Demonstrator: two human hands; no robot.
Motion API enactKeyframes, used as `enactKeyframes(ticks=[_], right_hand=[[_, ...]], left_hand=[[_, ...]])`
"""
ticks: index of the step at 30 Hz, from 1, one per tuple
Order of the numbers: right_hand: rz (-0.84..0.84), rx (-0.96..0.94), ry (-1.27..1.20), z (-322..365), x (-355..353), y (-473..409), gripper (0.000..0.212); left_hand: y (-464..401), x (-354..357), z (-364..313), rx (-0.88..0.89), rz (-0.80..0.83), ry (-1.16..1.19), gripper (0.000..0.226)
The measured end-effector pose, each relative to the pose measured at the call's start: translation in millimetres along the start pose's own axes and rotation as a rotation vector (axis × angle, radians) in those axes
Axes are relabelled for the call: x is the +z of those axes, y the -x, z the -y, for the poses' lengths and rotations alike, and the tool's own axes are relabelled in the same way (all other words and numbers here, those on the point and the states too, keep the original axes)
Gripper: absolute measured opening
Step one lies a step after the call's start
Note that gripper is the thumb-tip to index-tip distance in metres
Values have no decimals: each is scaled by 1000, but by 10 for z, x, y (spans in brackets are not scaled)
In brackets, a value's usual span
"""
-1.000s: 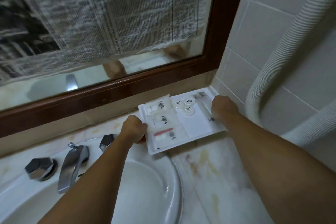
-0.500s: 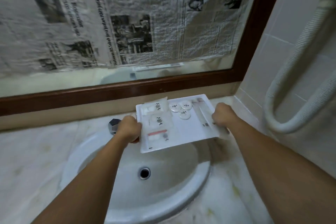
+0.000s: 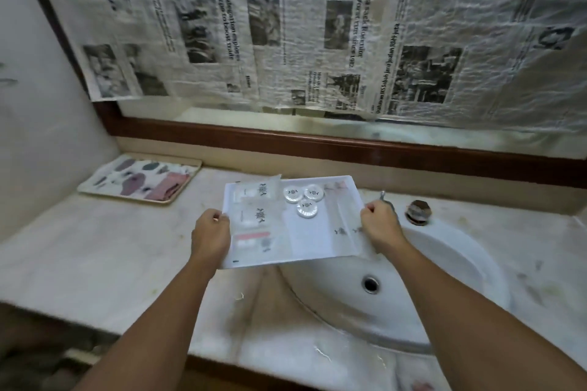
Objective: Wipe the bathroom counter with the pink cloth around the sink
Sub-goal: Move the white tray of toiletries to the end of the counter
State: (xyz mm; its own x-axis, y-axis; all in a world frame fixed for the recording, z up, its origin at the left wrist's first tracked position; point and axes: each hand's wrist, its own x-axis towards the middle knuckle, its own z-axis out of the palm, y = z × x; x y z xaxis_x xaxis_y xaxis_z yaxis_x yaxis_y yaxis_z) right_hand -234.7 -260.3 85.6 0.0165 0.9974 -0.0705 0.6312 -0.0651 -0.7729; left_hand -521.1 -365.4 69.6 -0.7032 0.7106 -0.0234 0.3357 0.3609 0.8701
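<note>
Left fingers: curled around the left edge of the white tray, pinching it.
Right fingers: closed on the tray's right edge, thumb on top.
Left hand: at mid-left side of the tray, forearm stretched out from the lower frame.
Right hand: at mid-right side, above the sink's back rim.
White tray: held level in the air, partly over the sink, partly over the worktop.
On the tray: three round white soaps clustered near the back, flat clear sachets on the left half.
Pink cloth: folded on a patterned tray at the worktop's far left corner, well apart from both hands.
Tap handle: behind the sink, right of the right hand.
Mirror: covered with newspaper sheets, dark wood frame below.
</note>
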Motion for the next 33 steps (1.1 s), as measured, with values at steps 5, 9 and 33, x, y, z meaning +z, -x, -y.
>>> enactKeyframes(ticks=[5, 9, 33], right_hand=[[61, -49, -53, 447, 822, 43, 19], [114, -84, -68, 756, 1389, 54, 17], [385, -110, 151, 2213, 4224, 113, 22]], left_hand=[[-282, -639, 430, -60, -143, -14, 20], [-585, -1063, 738, -93, -206, -43, 20], [-2668, -2927, 2317, -203, -165, -154, 14]])
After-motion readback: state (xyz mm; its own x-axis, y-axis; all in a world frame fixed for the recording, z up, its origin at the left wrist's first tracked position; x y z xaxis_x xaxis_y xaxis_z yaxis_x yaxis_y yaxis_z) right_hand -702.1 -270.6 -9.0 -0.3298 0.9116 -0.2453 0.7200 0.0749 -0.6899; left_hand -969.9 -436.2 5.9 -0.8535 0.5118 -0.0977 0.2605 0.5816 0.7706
